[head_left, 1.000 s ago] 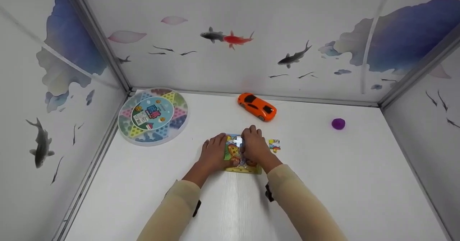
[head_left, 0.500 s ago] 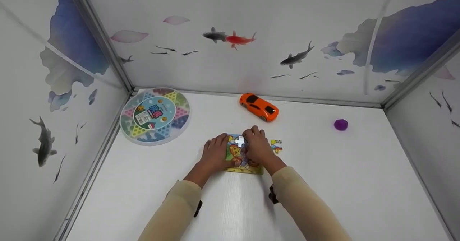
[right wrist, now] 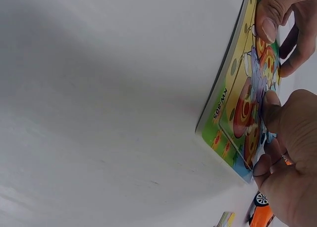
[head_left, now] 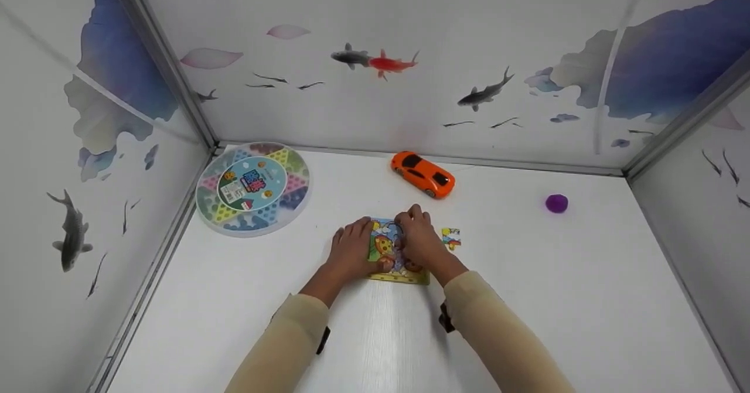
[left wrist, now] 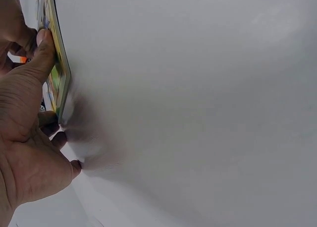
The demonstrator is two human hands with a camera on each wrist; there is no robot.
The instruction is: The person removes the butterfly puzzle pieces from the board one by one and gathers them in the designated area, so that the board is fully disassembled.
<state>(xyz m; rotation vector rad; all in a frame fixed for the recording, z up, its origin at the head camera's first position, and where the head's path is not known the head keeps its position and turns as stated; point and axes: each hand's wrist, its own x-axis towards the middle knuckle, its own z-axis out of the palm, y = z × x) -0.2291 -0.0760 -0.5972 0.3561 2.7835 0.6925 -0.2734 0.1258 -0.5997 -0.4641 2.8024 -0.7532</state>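
A small jigsaw puzzle [head_left: 384, 245] with cartoon pictures and a yellow lower border lies flat on the table, the print "KW-805" showing in the right wrist view. My left hand [head_left: 350, 249] holds its left side, thumb [right wrist: 268, 31] on the picture and fingers along the far edge. Bent over the upper right part is my right hand [head_left: 423, 242], its thumb [right wrist: 271, 108] on the puzzle's face. A puzzle piece [head_left: 387, 227] at the right fingertips lies over the upper middle, partly hidden by them. Another loose piece [head_left: 451, 238] lies just right of this hand.
An orange toy car [head_left: 423, 174] stands behind the puzzle, near the back wall. At back left lies a round Chinese checkers board [head_left: 253, 189]; a purple ball [head_left: 556, 203] sits at right. Walls with painted fish enclose the table [head_left: 586, 299].
The white cross-shaped gap in the upper part of the puzzle, seen in both earlier frames, is now covered by a piece at my right fingertips. My left hand keeps its place on the puzzle.
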